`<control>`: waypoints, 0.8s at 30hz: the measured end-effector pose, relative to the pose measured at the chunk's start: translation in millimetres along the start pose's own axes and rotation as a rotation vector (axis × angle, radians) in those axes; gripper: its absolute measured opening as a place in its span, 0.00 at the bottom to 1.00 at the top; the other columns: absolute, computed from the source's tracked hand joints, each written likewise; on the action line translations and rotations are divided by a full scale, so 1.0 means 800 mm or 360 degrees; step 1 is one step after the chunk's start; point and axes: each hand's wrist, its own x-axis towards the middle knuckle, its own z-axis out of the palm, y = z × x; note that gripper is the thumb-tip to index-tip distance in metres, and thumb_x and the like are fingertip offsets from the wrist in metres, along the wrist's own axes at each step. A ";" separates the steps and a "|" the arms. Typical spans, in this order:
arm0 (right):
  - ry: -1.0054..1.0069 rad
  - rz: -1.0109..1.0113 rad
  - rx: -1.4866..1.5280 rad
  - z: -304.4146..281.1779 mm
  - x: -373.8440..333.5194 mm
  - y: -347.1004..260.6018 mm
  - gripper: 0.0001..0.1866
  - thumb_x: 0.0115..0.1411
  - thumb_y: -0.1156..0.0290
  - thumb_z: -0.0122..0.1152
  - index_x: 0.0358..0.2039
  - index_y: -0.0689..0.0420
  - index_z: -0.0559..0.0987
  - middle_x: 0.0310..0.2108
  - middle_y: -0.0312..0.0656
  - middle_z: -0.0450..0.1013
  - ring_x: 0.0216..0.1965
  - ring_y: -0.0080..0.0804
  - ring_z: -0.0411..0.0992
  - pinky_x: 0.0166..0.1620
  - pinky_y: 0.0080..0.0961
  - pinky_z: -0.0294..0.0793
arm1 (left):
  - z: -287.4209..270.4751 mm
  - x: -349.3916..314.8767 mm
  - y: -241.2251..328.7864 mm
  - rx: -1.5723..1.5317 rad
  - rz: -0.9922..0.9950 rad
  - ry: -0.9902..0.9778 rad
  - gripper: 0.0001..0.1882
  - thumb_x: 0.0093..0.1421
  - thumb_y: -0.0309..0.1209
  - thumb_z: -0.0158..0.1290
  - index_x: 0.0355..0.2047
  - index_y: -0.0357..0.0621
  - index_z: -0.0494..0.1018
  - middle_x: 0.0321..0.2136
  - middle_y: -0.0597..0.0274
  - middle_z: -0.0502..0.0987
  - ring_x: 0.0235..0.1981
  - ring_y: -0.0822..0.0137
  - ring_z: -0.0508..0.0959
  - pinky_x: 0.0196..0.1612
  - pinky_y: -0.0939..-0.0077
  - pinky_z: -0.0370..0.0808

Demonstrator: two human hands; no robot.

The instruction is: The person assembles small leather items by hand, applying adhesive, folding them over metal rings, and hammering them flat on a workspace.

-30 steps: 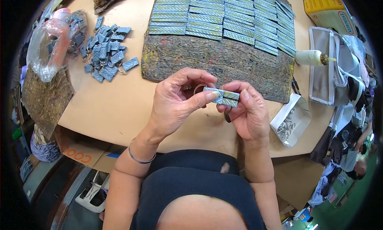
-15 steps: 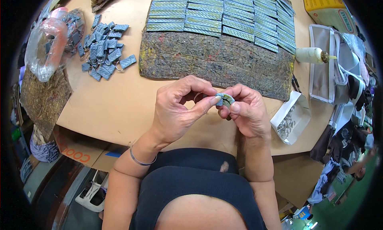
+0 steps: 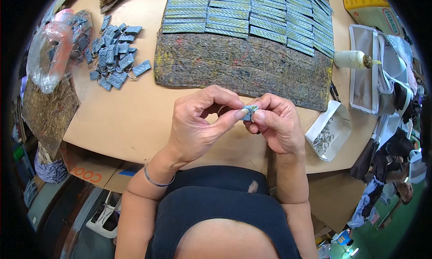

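Between my two hands, over the near edge of the table, is a small blue-grey patterned strip, doubled over into a short tab. My left hand pinches its left end between thumb and forefinger. Part of a metal ring shows behind those fingers; how it joins the strip is hidden. My right hand presses the other end of the strip between thumb and fingers. Past my hands, rows of similar flat strips lie on a dark, stained mat.
A heap of folded tabs with rings lies at the left, beside a plastic bag. At the right are a white tray of metal rings, a glue bottle, a grey mesh-sided holder and a yellow box.
The strip was bent in an open curve; now it is folded together. My right fingers have moved left, closer to my left fingertips.
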 end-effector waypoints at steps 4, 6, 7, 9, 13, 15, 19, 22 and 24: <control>0.0042 -0.0023 -0.0072 0.005 -0.001 0.000 0.05 0.52 0.75 0.55 0.29 0.63 0.73 0.25 0.41 0.71 0.22 0.19 0.67 0.26 0.14 0.68 | 0.000 -0.001 0.003 -0.0032 -0.0016 0.0012 0.08 0.48 0.14 0.53 0.29 0.35 0.69 0.28 0.56 0.72 0.28 0.74 0.71 0.29 0.85 0.68; 0.0085 -0.0010 -0.0087 0.008 -0.003 -0.001 0.05 0.52 0.74 0.55 0.29 0.63 0.72 0.24 0.40 0.71 0.21 0.19 0.67 0.26 0.13 0.68 | 0.001 -0.002 0.002 -0.0027 0.0008 0.0015 0.08 0.48 0.14 0.52 0.29 0.35 0.69 0.28 0.56 0.72 0.28 0.74 0.71 0.28 0.85 0.68; 0.0106 -0.0005 -0.0095 0.009 -0.003 0.000 0.05 0.53 0.74 0.54 0.29 0.63 0.72 0.24 0.40 0.71 0.21 0.19 0.67 0.26 0.13 0.68 | 0.001 -0.002 0.002 -0.0043 0.0023 0.0018 0.08 0.47 0.14 0.52 0.29 0.35 0.69 0.28 0.56 0.72 0.29 0.74 0.71 0.28 0.85 0.68; 0.0110 -0.0023 -0.0056 0.009 -0.004 0.003 0.06 0.53 0.74 0.54 0.30 0.63 0.72 0.25 0.40 0.71 0.21 0.19 0.67 0.26 0.13 0.67 | 0.003 -0.002 0.003 -0.0076 0.0052 0.0022 0.09 0.47 0.13 0.52 0.29 0.35 0.69 0.28 0.56 0.72 0.29 0.73 0.71 0.28 0.84 0.68; 0.0142 -0.0074 0.0016 0.014 -0.004 0.008 0.06 0.54 0.74 0.52 0.30 0.62 0.72 0.24 0.39 0.71 0.22 0.18 0.66 0.26 0.13 0.67 | 0.003 -0.005 -0.002 0.0063 0.0167 0.0026 0.09 0.47 0.13 0.52 0.29 0.35 0.69 0.28 0.56 0.71 0.29 0.72 0.71 0.29 0.84 0.69; 0.0183 -0.0123 -0.0033 0.017 -0.004 0.012 0.05 0.55 0.73 0.52 0.30 0.62 0.72 0.24 0.38 0.70 0.22 0.18 0.66 0.27 0.13 0.67 | 0.004 -0.006 -0.005 0.0111 0.0225 0.0045 0.09 0.47 0.13 0.52 0.29 0.35 0.69 0.28 0.56 0.71 0.29 0.71 0.71 0.29 0.84 0.69; 0.0408 -0.0357 -0.0506 0.026 -0.004 0.022 0.05 0.55 0.73 0.51 0.29 0.62 0.71 0.24 0.36 0.69 0.23 0.16 0.65 0.27 0.13 0.67 | 0.011 -0.007 -0.011 0.0139 0.0279 0.0179 0.08 0.46 0.13 0.53 0.27 0.35 0.70 0.27 0.59 0.72 0.26 0.75 0.72 0.27 0.85 0.70; 0.0434 -0.0398 -0.1025 0.025 -0.007 0.016 0.05 0.56 0.73 0.51 0.28 0.62 0.70 0.24 0.35 0.68 0.25 0.15 0.65 0.28 0.12 0.67 | 0.009 -0.011 -0.010 0.0077 0.0111 0.0145 0.08 0.48 0.14 0.52 0.29 0.35 0.68 0.28 0.57 0.71 0.28 0.74 0.70 0.28 0.84 0.68; 0.0328 -0.0315 -0.0742 0.019 -0.004 0.014 0.06 0.55 0.73 0.51 0.28 0.62 0.70 0.22 0.34 0.68 0.24 0.15 0.65 0.27 0.12 0.66 | 0.008 -0.010 -0.010 0.0019 0.0026 0.0147 0.08 0.48 0.14 0.52 0.29 0.35 0.68 0.28 0.57 0.71 0.27 0.74 0.70 0.28 0.85 0.68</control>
